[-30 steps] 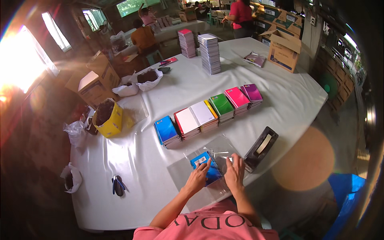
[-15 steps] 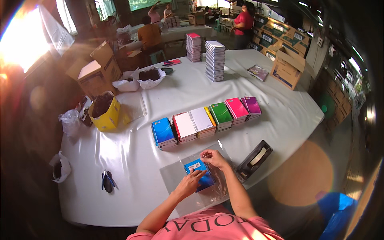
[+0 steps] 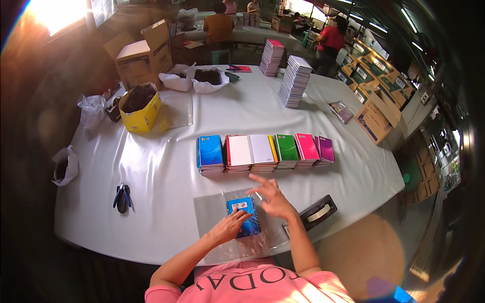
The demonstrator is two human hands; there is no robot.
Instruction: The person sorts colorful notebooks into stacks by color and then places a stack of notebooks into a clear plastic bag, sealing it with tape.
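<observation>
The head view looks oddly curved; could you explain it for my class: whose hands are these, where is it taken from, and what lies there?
No machine here: a person wears a wide camera on the head, looking down, so straight edges bend. The left hand rests on a blue notebook; the right hand is open nearby, seemingly holding nothing. Clear plastic spreads around the notebook. The table also bears a tape dispenser, pliers, a notebook row and a yellow bag.
</observation>
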